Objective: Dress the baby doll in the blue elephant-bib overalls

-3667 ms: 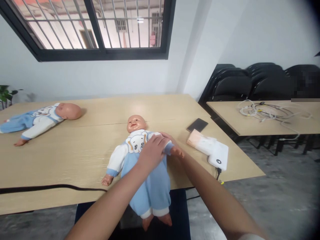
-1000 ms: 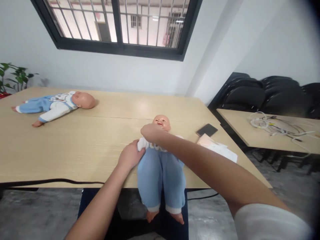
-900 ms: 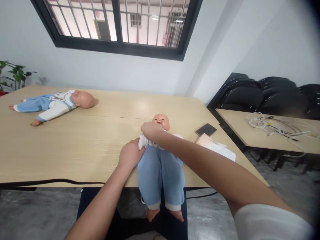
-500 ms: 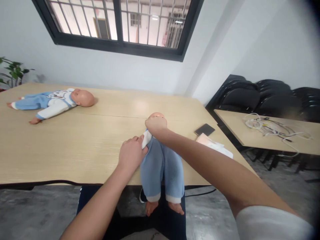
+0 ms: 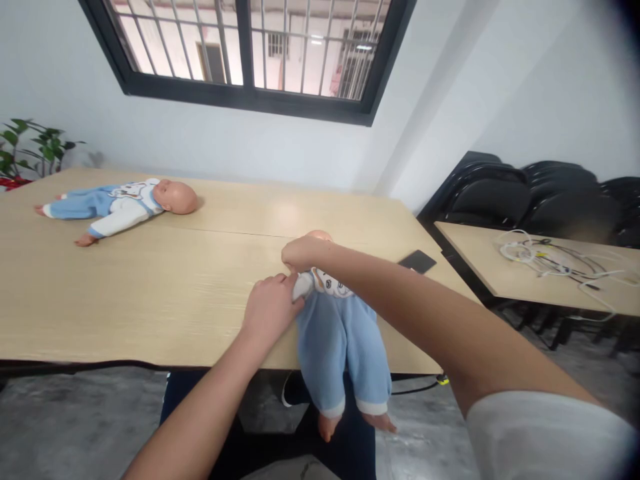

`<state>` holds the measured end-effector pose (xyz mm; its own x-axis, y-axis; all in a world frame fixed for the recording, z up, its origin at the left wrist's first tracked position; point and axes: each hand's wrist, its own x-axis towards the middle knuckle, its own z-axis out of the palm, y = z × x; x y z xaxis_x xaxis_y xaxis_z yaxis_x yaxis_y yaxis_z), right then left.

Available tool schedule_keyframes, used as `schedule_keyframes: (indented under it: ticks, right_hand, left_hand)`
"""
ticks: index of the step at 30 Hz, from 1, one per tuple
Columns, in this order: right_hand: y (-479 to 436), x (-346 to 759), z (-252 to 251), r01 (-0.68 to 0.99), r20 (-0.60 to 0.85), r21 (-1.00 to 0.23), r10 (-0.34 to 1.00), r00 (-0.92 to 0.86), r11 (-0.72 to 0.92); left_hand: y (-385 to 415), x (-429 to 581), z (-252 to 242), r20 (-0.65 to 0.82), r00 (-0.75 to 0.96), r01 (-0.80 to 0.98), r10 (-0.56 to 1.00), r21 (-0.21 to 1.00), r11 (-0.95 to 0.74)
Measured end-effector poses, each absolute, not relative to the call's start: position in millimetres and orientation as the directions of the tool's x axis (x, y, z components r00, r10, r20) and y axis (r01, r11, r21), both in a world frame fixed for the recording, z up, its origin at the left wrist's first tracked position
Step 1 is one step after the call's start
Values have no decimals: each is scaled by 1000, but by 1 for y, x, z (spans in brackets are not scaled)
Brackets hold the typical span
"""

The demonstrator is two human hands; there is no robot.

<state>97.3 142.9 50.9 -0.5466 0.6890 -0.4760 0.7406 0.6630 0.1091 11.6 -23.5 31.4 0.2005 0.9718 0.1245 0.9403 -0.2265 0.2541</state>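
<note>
The counter [image 5: 150,293] ran beneath everything, and the doll [image 5: 327,327] lay on it at the near edge, its head away from the person, its blue legs hanging over the edge. A second doll [image 5: 120,203] lay well apart on the left. The right forearm [image 5: 400,307] crossed above the first doll's shoulder and chest. The right grip [image 5: 307,253] was bent over its face, leaving just the crown in view; the fingertips were hidden, so whether it held anything could not be told. The left grip [image 5: 273,303], just below and beside the right one, was closed on the arm at the left of the doll's chest. A dark phone [image 5: 420,261] lay partly behind the right forearm. A white sleeve [image 5: 301,287] showed beyond the left thumb and fingers.
</note>
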Motion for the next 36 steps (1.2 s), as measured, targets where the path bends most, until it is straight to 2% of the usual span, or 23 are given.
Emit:
schedule_keyframes:
  ticks: [3,6,8,16,19,22,25,27,29,31,33,36]
  right_hand:
    - [149,90,42,805,-468,179,769,-436,566]
    - [153,90,32,880,-341,79,842,-418,469]
    - [156,92,27,887,-289,46,856,-429,460]
    - [159,107,38,817,-367,282,844,-392,503]
    - [149,115,51,823,-342,276,851,-400,497]
    - [125,134,63,845,-202,136,849,-488,518]
    - [79,171,64,841,199,-113,841,-503,530]
    - [36,206,49,838,383,-322,870,-311,441]
    - [-7,242,22,770,467,-551,884,-35,322]
    - [-41,271,-12,659,433,-721,883,184,216]
    - [-60,289,-42,541,319,-834,894,316,106]
    - [-65,296,-67,331,41,-942,965,258,-48]
  left_hand:
    - [-22,12,32,141,208,930,968,278,-240]
    - [-18,12,32,148,194,923,970,308,-231]
    - [-16,10,32,137,181,912,974,347,-218]
    - [-9,5,31,93,192,861,977,462,-213]
    - [-4,0,24,133,170,872,976,442,-212]
    - [-5,-7,9,185,122,892,975,411,-190]
    - [-22,-12,-11,298,43,895,954,412,-169]
    - [-39,-14,-25,348,21,875,937,448,-186]
    - [-56,-16,-38,295,67,822,953,524,-220]
    - [-65,-15,-49,201,130,742,971,629,-230]
    - [-64,-11,-56,160,177,652,971,720,-237]
    - [-50,0,-64,171,199,493,965,833,-250]
